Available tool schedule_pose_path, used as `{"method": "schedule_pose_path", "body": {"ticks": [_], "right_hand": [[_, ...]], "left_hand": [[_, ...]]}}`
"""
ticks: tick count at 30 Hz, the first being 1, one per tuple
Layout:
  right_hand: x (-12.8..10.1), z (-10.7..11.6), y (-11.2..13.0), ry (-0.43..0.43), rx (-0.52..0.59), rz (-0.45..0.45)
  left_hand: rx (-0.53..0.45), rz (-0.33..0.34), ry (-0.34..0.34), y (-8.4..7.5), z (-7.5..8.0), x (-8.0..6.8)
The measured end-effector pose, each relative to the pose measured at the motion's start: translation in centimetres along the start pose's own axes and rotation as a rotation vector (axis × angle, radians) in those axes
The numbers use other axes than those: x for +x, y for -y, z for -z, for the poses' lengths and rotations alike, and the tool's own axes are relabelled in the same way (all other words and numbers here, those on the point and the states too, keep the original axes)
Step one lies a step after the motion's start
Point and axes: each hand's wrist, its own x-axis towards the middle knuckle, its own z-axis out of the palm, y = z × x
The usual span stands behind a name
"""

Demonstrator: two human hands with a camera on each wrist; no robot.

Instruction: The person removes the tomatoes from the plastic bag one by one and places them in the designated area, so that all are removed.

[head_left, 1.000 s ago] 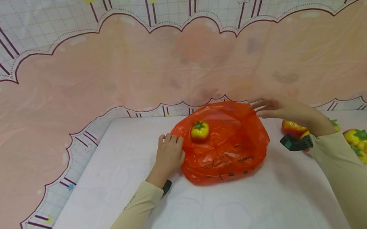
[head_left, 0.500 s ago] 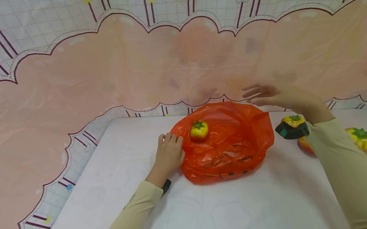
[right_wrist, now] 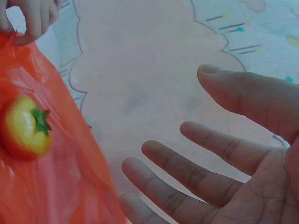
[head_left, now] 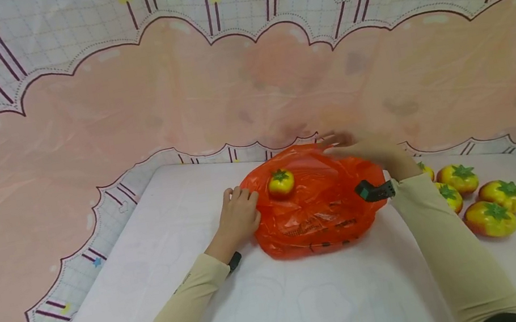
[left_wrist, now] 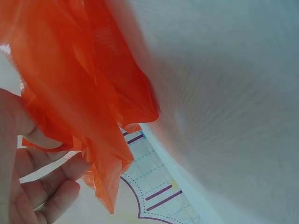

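A red-orange plastic bag [head_left: 315,220] lies spread on the white table, its left edge gripped by my left hand [head_left: 238,216]. In the left wrist view, the curled fingers hold a fold of the bag [left_wrist: 79,93]. One yellow-red fruit [head_left: 281,183] with a green leafy top, persimmon-like, sits within the bag's left part. My right hand [head_left: 365,150] is over the bag's far right edge. Seen from the right wrist, that hand [right_wrist: 243,186] has spread, straight fingers and nothing in its grasp, with the fruit [right_wrist: 23,128] off to the side.
Several similar yellow-red fruits [head_left: 491,219] lie grouped at the table's right, partly hidden by the right forearm. A patterned cloth [head_left: 206,101] hangs behind the table [head_left: 275,319] and shows along its sides. Each wrist wears a dark camera [head_left: 374,190].
My right hand rises off the bag's right rim, then shifts left over its far edge. The bag's right side flops outward. The left hand keeps its hold; the fruit inside stays put.
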Motion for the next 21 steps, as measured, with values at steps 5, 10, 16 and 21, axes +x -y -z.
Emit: {"method": "schedule_pose_path", "body": {"ticks": [5,10,16,21], "right_hand": [[1.3,-1.8,-0.5,-0.024,0.043,0.003],[2.8,-3.6,-1.5,-0.048,0.051,0.006],[4.2,-5.3,-2.8,-0.067,0.120,-0.017],[5.2,-6.4,-3.6,-0.099,0.145,-0.053]], "left_hand": [[-0.005,0.003,-0.003,0.0,-0.1,0.0],[-0.001,0.006,0.002,0.1,-0.2,0.0],[-0.003,0.004,0.002,0.1,-0.2,-0.1],[-0.007,0.002,-0.003,0.1,-0.1,-0.1]]}}
